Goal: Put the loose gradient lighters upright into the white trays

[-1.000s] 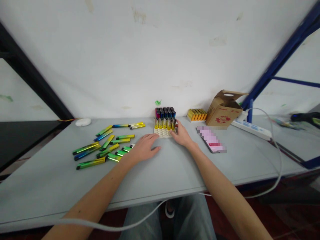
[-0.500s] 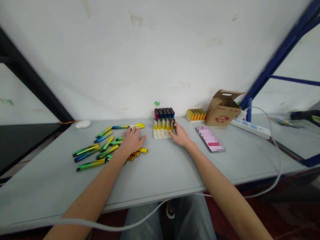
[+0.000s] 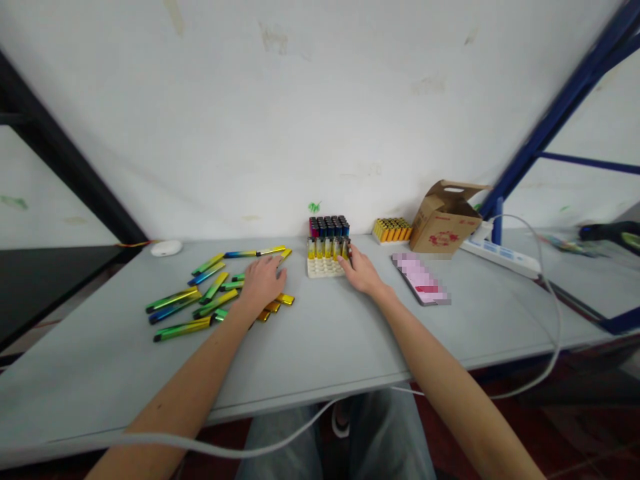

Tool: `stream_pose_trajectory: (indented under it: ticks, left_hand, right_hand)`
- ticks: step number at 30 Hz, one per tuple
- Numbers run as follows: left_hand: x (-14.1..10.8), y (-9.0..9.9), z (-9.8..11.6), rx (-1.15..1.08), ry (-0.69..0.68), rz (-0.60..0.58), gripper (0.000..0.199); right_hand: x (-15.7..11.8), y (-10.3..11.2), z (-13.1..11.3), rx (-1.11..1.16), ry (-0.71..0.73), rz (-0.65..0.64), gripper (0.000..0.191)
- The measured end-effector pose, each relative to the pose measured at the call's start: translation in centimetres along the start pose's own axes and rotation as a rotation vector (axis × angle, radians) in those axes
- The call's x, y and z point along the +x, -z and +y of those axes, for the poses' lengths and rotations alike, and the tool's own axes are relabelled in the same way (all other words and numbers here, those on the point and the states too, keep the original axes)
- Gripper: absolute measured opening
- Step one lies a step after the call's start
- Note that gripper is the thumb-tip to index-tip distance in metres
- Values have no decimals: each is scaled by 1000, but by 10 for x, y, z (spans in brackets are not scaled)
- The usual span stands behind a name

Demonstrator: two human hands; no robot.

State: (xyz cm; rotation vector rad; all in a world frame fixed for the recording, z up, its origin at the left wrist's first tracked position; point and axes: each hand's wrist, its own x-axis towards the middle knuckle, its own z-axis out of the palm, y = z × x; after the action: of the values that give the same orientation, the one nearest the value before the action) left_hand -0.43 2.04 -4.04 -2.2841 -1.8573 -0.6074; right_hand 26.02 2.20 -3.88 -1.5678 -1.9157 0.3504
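My left hand (image 3: 263,283) is over the loose slim metallic sticks with dark ends, which look like lighters. Its fingertips touch a yellow lighter (image 3: 285,255), while the thumb stands apart. Green, yellow and blue lighters (image 3: 173,300) are spread on the left of the table, some hidden under the hand. My right hand (image 3: 363,270) is at the right edge of a white tray with holes (image 3: 323,268). Its thumb and fingers close around the rightmost yellow lighter (image 3: 345,249) in an upright row. Behind this row stand several dark blue and red lighters with black tops (image 3: 329,228).
A tray of orange lighters (image 3: 393,230) stands by the wall, beside an open cardboard box (image 3: 443,223). Closer in lies a phone (image 3: 423,280). A power strip (image 3: 503,257) with a white cable (image 3: 555,320) is on the right, and a white case (image 3: 166,249) at far left.
My left fingers have drawn back slightly and curled, and the yellow lighter under them now lies at a steeper slant. My right thumb has slid up from the tray's front onto the upright row.
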Motion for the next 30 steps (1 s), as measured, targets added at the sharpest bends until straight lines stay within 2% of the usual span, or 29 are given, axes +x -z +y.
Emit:
stream_pose_trajectory:
  ticks: [10,18,21,25,28,30]
  left_hand:
    - [3,5,3,-83,-117,-62,34]
    - [0,8,8,-106,-36,-49,38]
    - [2,12,9,-173,-6,31,39]
    - [4,18,10,-284,-7,212,37]
    - [3,23,13,-334,-37,298,35]
    - [0,27,17,-354,-72,332,33]
  right_hand:
    - [0,0,-2,-27,1,8,57]
    - [-1,0,-1,22,3,41,57]
    - [-1,-2,-1,52,6,115,62]
    - [-1,2,-4,86,30,341,62]
    - [-5,12,-12,148,115,485,50]
    - [-10,17,-20,193,163,476,40]
